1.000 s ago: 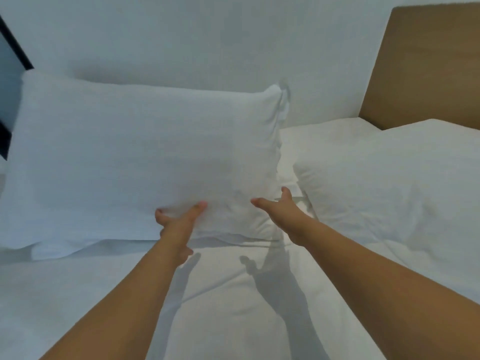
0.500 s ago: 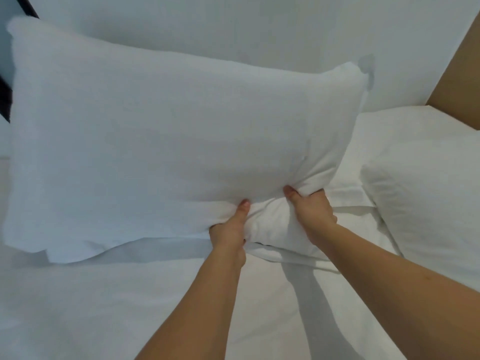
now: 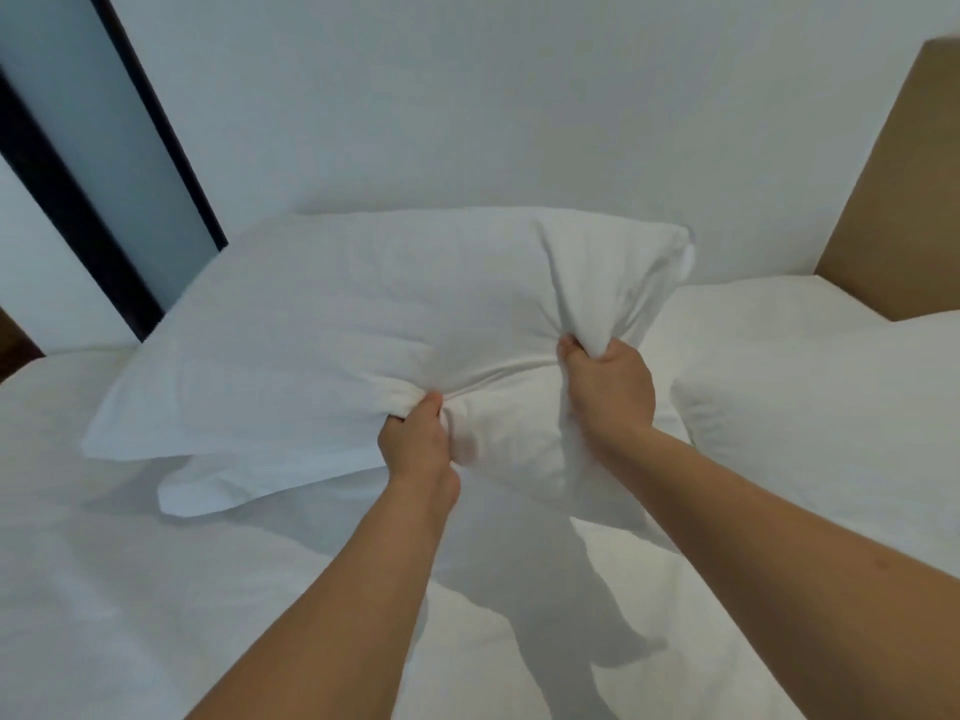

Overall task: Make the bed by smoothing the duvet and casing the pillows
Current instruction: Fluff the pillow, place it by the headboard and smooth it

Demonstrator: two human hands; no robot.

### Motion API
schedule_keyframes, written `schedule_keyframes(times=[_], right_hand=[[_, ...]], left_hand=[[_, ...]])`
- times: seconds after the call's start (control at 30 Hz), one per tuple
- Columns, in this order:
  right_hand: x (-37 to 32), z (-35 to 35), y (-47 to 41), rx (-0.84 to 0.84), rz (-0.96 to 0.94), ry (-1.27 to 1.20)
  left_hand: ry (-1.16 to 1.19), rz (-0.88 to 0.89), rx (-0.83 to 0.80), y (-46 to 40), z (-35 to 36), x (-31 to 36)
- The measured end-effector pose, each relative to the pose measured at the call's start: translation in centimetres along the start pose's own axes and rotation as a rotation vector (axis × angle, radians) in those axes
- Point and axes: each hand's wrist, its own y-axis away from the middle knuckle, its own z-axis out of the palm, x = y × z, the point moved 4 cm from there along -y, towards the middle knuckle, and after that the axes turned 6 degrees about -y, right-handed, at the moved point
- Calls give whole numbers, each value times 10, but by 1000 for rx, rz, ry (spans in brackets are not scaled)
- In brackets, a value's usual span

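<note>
Pillow [image 3: 322,324] gripped by both hands, second pillow [image 3: 831,407] beside.

The held pillow [image 3: 337,324] sits above the duvet [image 3: 130,589], left of the second pillow [image 3: 831,407], headboard [image 3: 904,200] behind.

A bedroom, possibly a hotel room or a home; which of the two cannot be told. White bedding [image 3: 156,589] fills the lower half of the frame, with one white pillow [image 3: 322,330] at centre and a second pillow [image 3: 831,407] at the right edge. A flat brown wooden headboard [image 3: 904,200] rises at the upper right, set against a plain pale wall [image 3: 467,96] that spans the top of the frame. At the upper left, a dark frame [image 3: 156,127] borders a frosted grey panel [image 3: 93,122], either a door or a window.
</note>
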Motion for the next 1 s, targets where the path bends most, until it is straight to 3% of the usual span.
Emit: schedule_keyframes(times=[0.13,0.27,0.5,0.7,0.87,1.0], right_hand=[[-43,-33,39,82,-71,-31],[-96,-100,71,203,-177,-107],[-183,-298,112,433,-407,-143],[-175,-490,149,723,-463,-78],[-96,-594,163,818,-198,168],[30,-620,166,547,275,365]], left_hand=[[-53,164,43,52,-14,47],[-37,268,-73,120,-3,86],[65,325,-364,289,90,125],[28,381,-665,443,201,94],[-30,197,-724,522,273,-6],[-268,-61,-697,518,282,-126]])
